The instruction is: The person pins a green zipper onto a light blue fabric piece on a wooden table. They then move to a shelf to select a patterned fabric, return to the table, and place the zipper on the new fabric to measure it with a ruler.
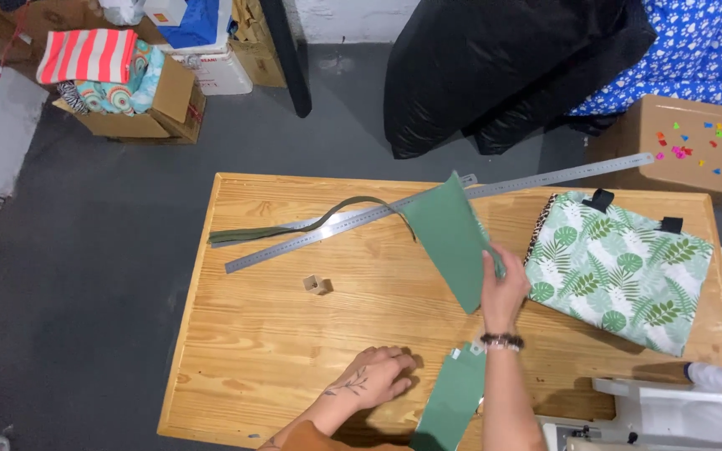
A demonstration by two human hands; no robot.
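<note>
The right hand is lifting 1 green fabric panel above the desk, fingers pinched shut on its edge. The left hand is lying flat, fingers spread, holding nothing, beside a second green piece. Advisable: keep the panel taut and clear of the steel ruler.

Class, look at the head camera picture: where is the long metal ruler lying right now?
The long metal ruler lies slantwise across the far part of the wooden table, under the green fabric piece held up by the right hand; its far end overhangs toward the cardboard box.

Wooden table on grey floor (boxes behind).
</note>
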